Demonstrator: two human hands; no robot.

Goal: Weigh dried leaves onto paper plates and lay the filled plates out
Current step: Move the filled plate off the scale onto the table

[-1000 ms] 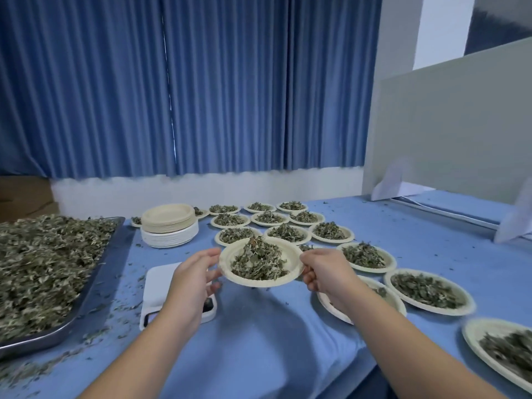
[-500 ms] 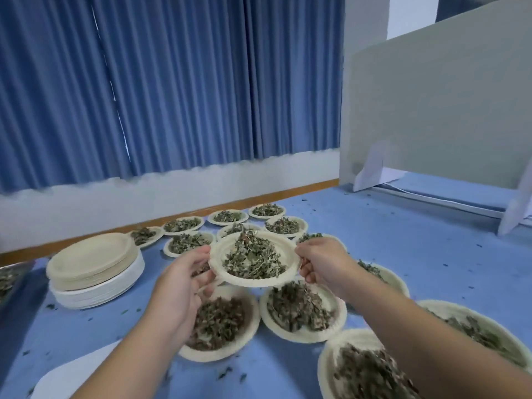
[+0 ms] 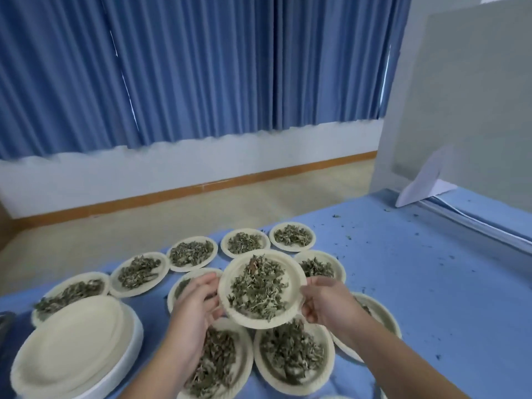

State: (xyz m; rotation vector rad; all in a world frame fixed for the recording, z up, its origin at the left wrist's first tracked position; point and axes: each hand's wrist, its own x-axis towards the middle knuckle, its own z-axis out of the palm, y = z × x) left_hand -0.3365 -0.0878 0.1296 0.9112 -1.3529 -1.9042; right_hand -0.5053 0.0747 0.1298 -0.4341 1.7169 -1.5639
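Note:
A paper plate [image 3: 293, 273] heaped with dried leaves [image 3: 259, 289] hangs in the air above the rows of filled plates. My left hand [image 3: 193, 306] grips its left rim and my right hand [image 3: 328, 303] grips its right rim. Beneath it lie several filled plates: one under my left wrist [image 3: 244, 358], one at centre [image 3: 325, 367], one partly hidden behind my left hand [image 3: 184, 282]. More filled plates line the far table edge, such as the rightmost one [image 3: 292, 236].
A stack of unused paper plates [image 3: 74, 347] stands at the near left. The blue tablecloth [image 3: 431, 283] to the right is strewn with leaf crumbs. A grey upright board [image 3: 466, 110] on white feet stands at the far right. The table's far edge runs just behind the plates.
The view has swung forward and down over the plate rows. Both hands have carried the filled plate further over the laid-out plates, toward the far rows; the scale and leaf tray have left the view.

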